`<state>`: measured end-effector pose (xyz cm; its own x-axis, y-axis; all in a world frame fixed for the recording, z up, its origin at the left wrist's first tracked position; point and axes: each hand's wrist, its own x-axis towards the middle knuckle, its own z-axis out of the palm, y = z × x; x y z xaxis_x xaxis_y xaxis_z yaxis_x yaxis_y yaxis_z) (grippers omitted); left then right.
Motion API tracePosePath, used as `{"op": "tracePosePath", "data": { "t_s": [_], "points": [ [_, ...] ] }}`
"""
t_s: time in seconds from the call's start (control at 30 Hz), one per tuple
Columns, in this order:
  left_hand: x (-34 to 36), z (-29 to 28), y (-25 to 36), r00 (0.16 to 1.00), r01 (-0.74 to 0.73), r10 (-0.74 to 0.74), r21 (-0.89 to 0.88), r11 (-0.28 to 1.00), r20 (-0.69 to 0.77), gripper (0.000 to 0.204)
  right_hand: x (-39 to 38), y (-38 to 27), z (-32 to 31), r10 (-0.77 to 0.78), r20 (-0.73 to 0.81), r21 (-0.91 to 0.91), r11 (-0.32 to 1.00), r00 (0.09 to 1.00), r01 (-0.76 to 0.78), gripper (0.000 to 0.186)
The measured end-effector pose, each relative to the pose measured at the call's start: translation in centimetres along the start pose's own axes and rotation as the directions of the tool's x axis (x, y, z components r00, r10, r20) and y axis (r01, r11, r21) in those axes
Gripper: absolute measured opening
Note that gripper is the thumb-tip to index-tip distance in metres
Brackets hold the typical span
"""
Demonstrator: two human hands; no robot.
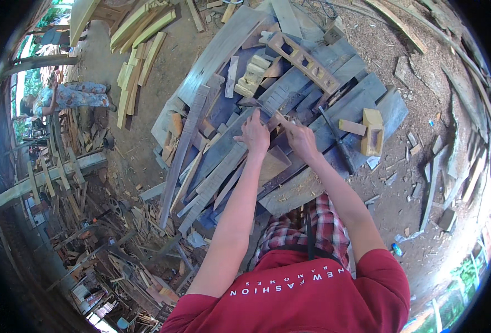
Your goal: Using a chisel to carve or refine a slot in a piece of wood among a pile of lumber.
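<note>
My left hand lies on a long grey board, fingers apart, the forefinger reaching to a thin metal piece. Just right of it, my right hand is closed around what looks like a small tool with a light wooden handle; its exact kind is unclear. Beside that hand a long dark tool lies across the boards. Above my hands are a carved pale wooden block and a long wooden piece with square hollows. A yellowish wooden block sits at right.
Weathered boards form the work pile. Yellow planks lie on the dirt floor at upper left, near a person in patterned clothes. Scrap wood is heaped at lower left, and loose slats line the right side.
</note>
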<state>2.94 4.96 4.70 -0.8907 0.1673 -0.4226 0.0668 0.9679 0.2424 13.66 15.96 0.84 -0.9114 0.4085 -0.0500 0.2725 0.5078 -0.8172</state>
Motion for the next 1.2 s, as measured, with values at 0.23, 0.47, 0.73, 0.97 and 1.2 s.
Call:
{"op": "tracePosePath", "data": {
  "t_s": [0.23, 0.47, 0.73, 0.97, 1.2],
  "points": [
    [-0.1, 0.1, -1.3, 1.000, 0.028, -0.029, -0.034, 0.999, -0.007, 0.061, -3.1, 1.4, -0.5, -0.004, 0.019, -0.020, 1.000, 1.000, 0.005, 0.053],
    [-0.2, 0.3, 0.0, 1.000, -0.004, 0.005, -0.024, 1.000, 0.012, 0.062, 1.4, -0.1, 0.5, -0.009, -0.021, 0.008, 1.000, 1.000, 0.009, 0.053],
    [-0.2, 0.4, -1.0, 0.999, 0.025, -0.025, -0.001, 1.000, -0.033, 0.062, -4.7, 1.9, -1.2, 0.022, 0.016, 0.074, 0.997, 1.000, -0.024, 0.052],
    [-0.1, 0.5, 0.0, 1.000, -0.016, 0.016, -0.012, 1.000, -0.001, 0.062, 1.3, 0.2, 0.5, -0.036, -0.007, -0.028, 0.999, 0.999, 0.035, 0.055],
    [-0.4, -0.2, -1.2, 0.999, 0.010, -0.012, -0.038, 0.999, -0.052, 0.061, -4.3, 2.2, -1.0, 0.015, 0.089, -0.017, 1.000, 0.996, -0.013, 0.056]
  ]
}}
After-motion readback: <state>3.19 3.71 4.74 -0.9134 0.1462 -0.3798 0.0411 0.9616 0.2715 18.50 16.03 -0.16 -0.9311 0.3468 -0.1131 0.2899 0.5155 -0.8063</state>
